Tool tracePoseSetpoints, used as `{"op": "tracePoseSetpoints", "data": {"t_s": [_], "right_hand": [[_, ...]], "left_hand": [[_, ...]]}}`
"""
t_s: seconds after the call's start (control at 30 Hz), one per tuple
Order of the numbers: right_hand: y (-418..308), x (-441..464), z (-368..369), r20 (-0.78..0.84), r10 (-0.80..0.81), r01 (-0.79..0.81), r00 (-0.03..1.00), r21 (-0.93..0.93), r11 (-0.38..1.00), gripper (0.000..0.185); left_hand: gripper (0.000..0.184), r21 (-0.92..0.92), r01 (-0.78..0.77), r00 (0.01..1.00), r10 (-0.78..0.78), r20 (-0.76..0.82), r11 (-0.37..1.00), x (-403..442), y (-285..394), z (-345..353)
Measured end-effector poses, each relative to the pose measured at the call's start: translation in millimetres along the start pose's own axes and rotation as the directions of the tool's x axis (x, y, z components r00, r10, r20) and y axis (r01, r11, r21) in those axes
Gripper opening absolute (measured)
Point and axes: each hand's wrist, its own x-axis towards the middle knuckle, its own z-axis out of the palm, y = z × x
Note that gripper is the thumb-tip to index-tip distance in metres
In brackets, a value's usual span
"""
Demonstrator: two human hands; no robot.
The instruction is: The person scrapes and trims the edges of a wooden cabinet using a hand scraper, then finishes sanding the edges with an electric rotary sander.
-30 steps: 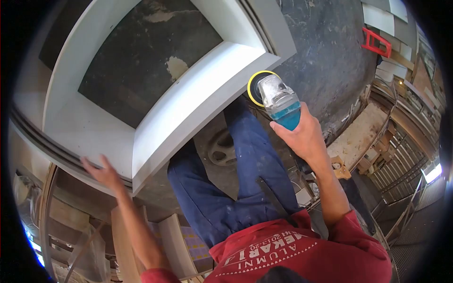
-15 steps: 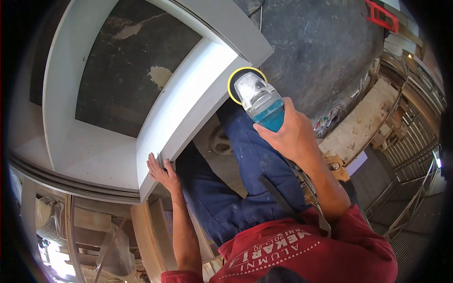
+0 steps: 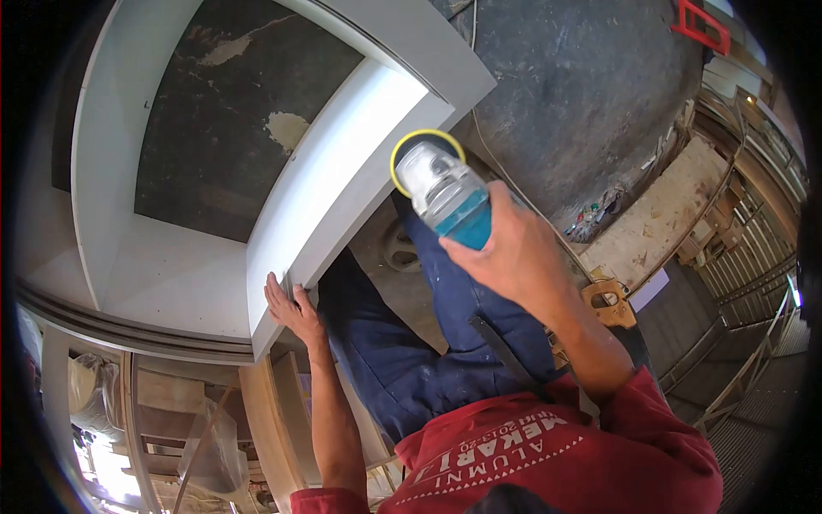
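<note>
My right hand [image 3: 514, 257] is wrapped round the teal body of an angle grinder [image 3: 454, 199]. Its silver head carries a round, yellow-rimmed pad [image 3: 426, 135], tilted and close to the front edge of a white cabinet frame [image 3: 377, 171]. Whether the pad touches the wood, I cannot tell. Farther down the same edge lies my left hand [image 3: 295, 310], its fingers stretched over the inner face and the thumb apart on the front. Below the frame are my legs in blue trousers [image 3: 462, 291].
A handsaw with a wooden handle [image 3: 610, 302] lies at the right, near a dusty board [image 3: 659, 214]. A thin cord [image 3: 514, 182] runs over the dark floor. At top right is a red-framed object [image 3: 702, 27]; plastic-wrapped things [image 3: 214, 454] stand at lower left.
My right hand has moved the grinder left and slightly down along the frame's edge, away from the corner. My left hand stays in nearly the same place.
</note>
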Motion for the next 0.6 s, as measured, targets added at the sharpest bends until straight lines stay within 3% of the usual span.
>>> {"op": "tracePoseSetpoints", "data": {"t_s": [0.23, 0.4, 0.6], "right_hand": [[-11, -14, 19, 0.131, -0.073, 0.077, 0.989, -0.024, 0.997, 0.056], [0, -4, 0, -0.047, -0.021, 0.019, 0.999, -0.050, 0.999, 0.057], [14, 7, -12, -0.067, 0.010, -0.013, 0.998, -0.034, 0.999, 0.059]], "left_hand": [[0.061, -0.007, 0.001, 1.000, -0.001, -0.022, 1.000, 0, -5, 4], [0.061, -0.007, 0.026, 0.999, -0.026, -0.038, 1.000, -1, -2, 6], [0.061, -0.014, 0.004, 0.999, -0.005, -0.046, 1.000, -1, -1, 5]]}}
